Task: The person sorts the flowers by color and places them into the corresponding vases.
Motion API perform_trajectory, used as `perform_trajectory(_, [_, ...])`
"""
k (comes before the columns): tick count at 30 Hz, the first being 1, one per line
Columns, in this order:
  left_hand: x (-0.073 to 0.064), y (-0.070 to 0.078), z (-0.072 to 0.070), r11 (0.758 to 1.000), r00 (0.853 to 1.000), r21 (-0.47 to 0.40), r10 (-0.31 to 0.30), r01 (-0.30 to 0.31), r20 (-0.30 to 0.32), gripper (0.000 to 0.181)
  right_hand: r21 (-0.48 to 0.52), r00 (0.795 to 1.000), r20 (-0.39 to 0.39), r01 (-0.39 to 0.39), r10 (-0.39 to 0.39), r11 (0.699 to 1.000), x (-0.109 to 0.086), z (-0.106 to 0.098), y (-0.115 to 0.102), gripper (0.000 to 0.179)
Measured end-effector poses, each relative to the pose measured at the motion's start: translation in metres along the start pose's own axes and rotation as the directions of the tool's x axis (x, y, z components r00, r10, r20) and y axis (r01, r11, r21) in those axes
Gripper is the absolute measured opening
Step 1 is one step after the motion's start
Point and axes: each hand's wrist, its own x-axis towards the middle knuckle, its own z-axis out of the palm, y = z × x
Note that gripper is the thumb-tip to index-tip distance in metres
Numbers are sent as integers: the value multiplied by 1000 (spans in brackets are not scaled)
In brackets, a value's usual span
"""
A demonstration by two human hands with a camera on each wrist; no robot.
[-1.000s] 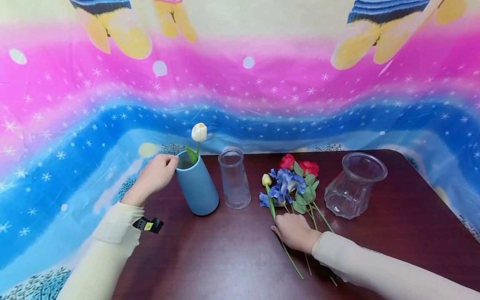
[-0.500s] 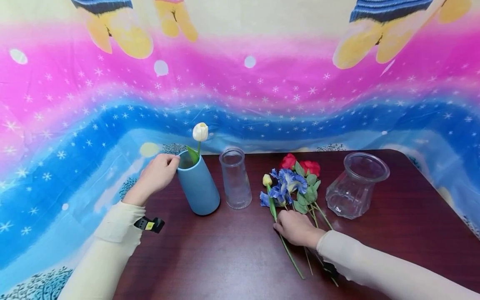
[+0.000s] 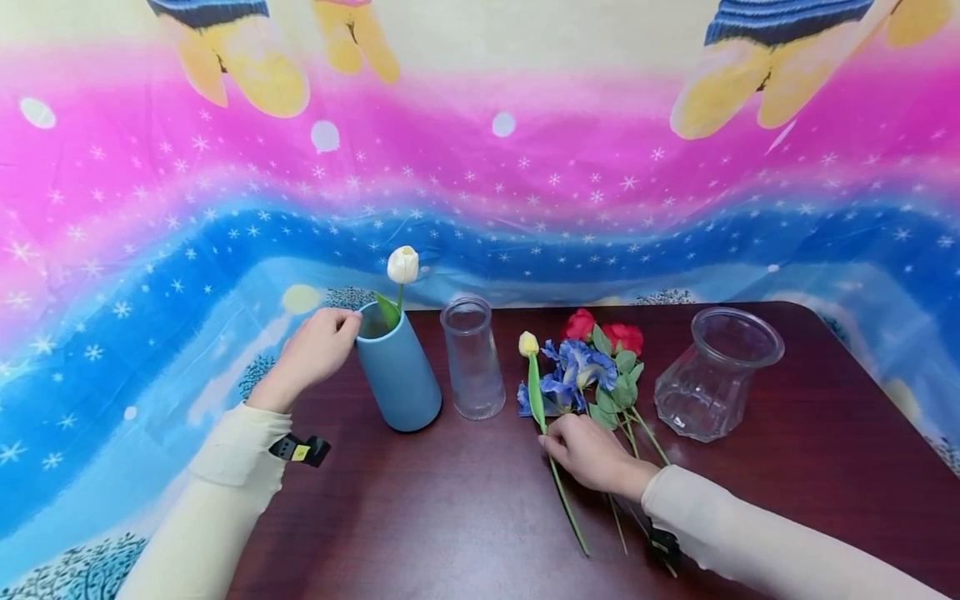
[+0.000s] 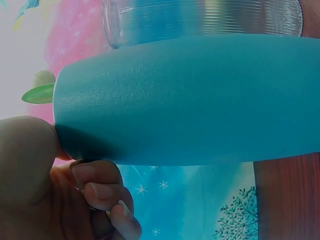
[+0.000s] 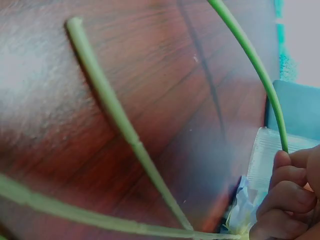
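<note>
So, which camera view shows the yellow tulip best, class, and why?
The head view: it shows the yellow tulip with its bloom, leaf and stem, hidden only where the right hand pinches it. The right wrist view gives just a length of its green stem; the left wrist view shows none of it.

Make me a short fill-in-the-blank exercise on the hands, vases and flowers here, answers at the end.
1. The left hand grips the opaque vase, whose colour is ____.
2. The head of the tulip standing in that vase is coloured ____.
3. The right hand pinches the yellow tulip by its ____.
4. The number of clear vases on the table is ____.

Missing words: blue; white; stem; two.
</note>
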Motion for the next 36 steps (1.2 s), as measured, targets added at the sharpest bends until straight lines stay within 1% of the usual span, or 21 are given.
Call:
perform_trajectory(4, [-1,1,0,1000,1000,-12,-3,3,-4,46,23,999,-36,12,-11,1000,2,-1,-3,49])
perform_trajectory(7, [-1,1,0,1000,1000,-20,-5,5,-6,46,40,998,-63,4,-2,999,4,-3,-5,49])
perform_trajectory(13, [-2,1,-1,1000,1000,-24,-7,7,-5,47,44,993,-116,5,0,999,5,-5,-6,48])
perform_trajectory(22, [-2,1,-1,1000,1000,-28,-3,3,-5,47,75,989,-146,8,3,997,6,-8,-5,47])
perform_trajectory(29, [-1,1,-2,999,1000,-33,11,-11,-9,47,166,985,-170,13,15,986,8,-10,-6,45])
perform_trajectory(36, [0,-3,1,1000,1000,-24,10,-10,-8,48,222,968,-247,26,30,975,9,-11,-6,46])
